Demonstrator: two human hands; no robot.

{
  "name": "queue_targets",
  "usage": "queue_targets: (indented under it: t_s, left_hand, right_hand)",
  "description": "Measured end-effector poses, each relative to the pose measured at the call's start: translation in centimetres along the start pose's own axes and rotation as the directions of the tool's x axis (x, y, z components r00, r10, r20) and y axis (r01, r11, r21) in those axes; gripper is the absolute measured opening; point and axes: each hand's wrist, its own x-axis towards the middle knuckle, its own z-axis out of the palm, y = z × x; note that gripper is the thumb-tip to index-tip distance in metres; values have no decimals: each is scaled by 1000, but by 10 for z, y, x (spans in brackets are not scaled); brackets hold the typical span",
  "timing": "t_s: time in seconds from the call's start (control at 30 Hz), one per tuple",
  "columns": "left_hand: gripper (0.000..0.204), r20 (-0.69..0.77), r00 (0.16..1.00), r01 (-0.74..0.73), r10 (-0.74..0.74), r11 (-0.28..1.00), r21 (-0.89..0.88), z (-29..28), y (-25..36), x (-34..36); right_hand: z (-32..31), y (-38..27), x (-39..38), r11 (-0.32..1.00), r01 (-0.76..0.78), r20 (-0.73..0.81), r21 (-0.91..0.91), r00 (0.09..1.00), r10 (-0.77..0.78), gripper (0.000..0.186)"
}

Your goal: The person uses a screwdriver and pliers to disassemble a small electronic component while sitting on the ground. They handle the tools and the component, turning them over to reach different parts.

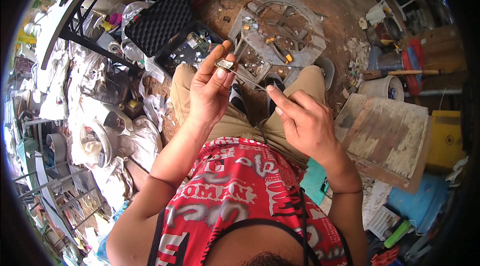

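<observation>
My left hand (212, 86) is raised above my lap, pinching a small, squarish, pale metallic part (224, 64) between thumb and fingers. My right hand (305, 118) is closed on a thin-shafted tool, its index finger stretched along the slim metal shaft (248, 80). The shaft's tip meets the edge of the small part or lies very near it. Any handle is hidden inside my right hand, so the exact kind of tool is unclear. Both hands are over my spread knees.
Ahead on the dirt floor stands a low octagonal frame (315, 41), with yellow-and-black pliers (280, 51) on it. To its left lies an open black case with a foam-lined lid (162, 21) and small parts inside. A worn wooden board (380, 133) is at my right.
</observation>
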Motion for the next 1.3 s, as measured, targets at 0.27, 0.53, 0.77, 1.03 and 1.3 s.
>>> queue_targets:
  t_s: [0.27, 0.53, 0.77, 1.03, 1.3]
  left_hand:
    - [53, 80, 996, -52, 42, 991, 124, -11, 1, 2]
    - [52, 134, 989, 36, -67, 975, 221, -12, 14, 4]
    - [42, 34, 999, 3, -6, 996, 91, -4, 8, 2]
    - [43, 98, 994, 33, -46, 992, 126, -7, 8, 0]
    - [44, 124, 992, -19, -18, 955, 295, -8, 15, 1]
  right_hand:
    - [21, 11, 2, 995, 93, -80, -37, 992, -96, 47]
    - [-20, 4, 19, 997, 8, 109, 72, 994, -16, 42]
    - [16, 3, 4, 995, 87, -96, -45, 991, -91, 50]
    - [35, 5, -2, 970, -8, -82, 243, 996, 29, 47]
    - [24, 3, 0, 994, 32, -97, 101, 995, -22, 43]
